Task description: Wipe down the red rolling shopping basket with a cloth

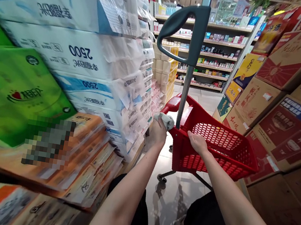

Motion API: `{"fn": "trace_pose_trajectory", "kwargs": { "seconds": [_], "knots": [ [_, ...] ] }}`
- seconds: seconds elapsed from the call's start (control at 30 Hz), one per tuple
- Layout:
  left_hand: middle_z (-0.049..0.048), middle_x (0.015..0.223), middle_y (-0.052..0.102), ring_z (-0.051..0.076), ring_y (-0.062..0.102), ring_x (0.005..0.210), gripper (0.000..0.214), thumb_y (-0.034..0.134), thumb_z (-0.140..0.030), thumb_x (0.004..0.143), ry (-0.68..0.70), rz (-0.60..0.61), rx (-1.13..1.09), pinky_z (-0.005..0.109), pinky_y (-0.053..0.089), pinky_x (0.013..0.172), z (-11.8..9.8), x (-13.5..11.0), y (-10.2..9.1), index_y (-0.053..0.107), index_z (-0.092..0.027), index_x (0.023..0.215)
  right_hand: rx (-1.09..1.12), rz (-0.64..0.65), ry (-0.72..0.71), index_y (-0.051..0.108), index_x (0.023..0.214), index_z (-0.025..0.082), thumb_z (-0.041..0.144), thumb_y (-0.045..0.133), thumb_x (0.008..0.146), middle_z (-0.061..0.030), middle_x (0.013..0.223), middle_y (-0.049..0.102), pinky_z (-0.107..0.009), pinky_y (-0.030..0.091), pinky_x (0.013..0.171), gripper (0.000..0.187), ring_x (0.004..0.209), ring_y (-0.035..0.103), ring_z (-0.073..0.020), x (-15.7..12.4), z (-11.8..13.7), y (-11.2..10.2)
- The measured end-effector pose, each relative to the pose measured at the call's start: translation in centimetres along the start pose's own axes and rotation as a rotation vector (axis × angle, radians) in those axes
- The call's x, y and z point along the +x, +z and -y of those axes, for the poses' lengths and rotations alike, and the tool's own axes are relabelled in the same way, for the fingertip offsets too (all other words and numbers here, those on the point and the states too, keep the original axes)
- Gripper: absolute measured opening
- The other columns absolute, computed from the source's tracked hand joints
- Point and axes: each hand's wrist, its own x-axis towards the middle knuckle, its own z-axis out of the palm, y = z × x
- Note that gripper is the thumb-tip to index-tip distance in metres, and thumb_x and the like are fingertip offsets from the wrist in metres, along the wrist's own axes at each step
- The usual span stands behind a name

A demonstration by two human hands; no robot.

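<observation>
- We're up at head height on the wearer, looking forward and sharply down!
- Close in below, the left hand (158, 131) and right hand (198, 143), red cart (178, 152) just ahead!
- Far off up top, the shelves (218, 56)!

Cart (179, 148), red. My left hand (156, 133): cloth (167, 122) held at cart's corner. My right hand (198, 143): holding cart's near rim. Left of cart: packs (102, 55). Right of cart: cartons (270, 100). Beyond cart: shelves (226, 27).

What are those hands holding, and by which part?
The left hand holds a bunched cloth, which part is unclear; the right hand grips the red cart by its near rim.
</observation>
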Motion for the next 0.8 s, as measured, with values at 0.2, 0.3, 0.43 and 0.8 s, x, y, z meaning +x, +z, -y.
{"fn": "trace_pose_trajectory", "kwargs": {
  "seconds": [0.2, 0.3, 0.43, 0.8],
  "knots": [
    [0.0107, 0.098, 0.061, 0.019, 0.057, 0.095, 0.032, 0.031, -0.039, 0.091, 0.295, 0.005, 0.096, 0.035, 0.042, 0.091, -2.5, 3.8, -0.7, 0.052, -0.016, 0.099, -0.009, 0.024, -0.006, 0.046, 0.051, 0.019, 0.053, 0.013, 0.092, -0.0016, 0.055, 0.056, -0.024, 0.026, 0.054, 0.063, 0.053, 0.051, -0.0124, -0.7, -0.4, -0.4],
    [0.0069, 0.082, 0.064, 0.018, 0.059, 0.085, 0.026, 0.036, -0.032, 0.088, 0.567, 0.377, 0.352, 0.039, 0.035, 0.099, -2.6, 3.7, -0.8, 0.058, -0.017, 0.084, -0.029, 0.012, -0.017, 0.046, 0.048, 0.020, 0.053, 0.014, 0.092, -0.0016, 0.052, 0.055, -0.025, 0.026, 0.054, 0.064, 0.051, 0.050, -0.0126, -1.0, -0.8, -0.5],
    [0.0056, 0.074, 0.063, 0.017, 0.058, 0.077, 0.031, 0.033, -0.028, 0.088, 0.792, 0.610, 0.540, 0.039, 0.032, 0.099, -2.8, 2.3, -1.7, 0.057, -0.018, 0.073, -0.059, 0.026, 0.013, 0.049, 0.047, 0.020, 0.052, 0.016, 0.092, -0.0033, 0.054, 0.057, -0.026, 0.028, 0.056, 0.064, 0.054, 0.052, -0.0139, -0.8, -2.0, -0.9],
    [0.0105, 0.085, 0.065, 0.021, 0.062, 0.077, 0.042, 0.040, -0.052, 0.085, 0.822, 0.845, 0.766, 0.031, 0.040, 0.069, -6.0, 0.4, 0.3, 0.057, -0.015, 0.090, -0.064, -0.026, 0.042, 0.064, 0.073, 0.019, 0.042, 0.022, 0.094, -0.0083, 0.084, 0.067, -0.027, 0.031, 0.069, 0.052, 0.083, 0.057, -0.0183, -0.1, -4.6, -2.2]
  ]
}}
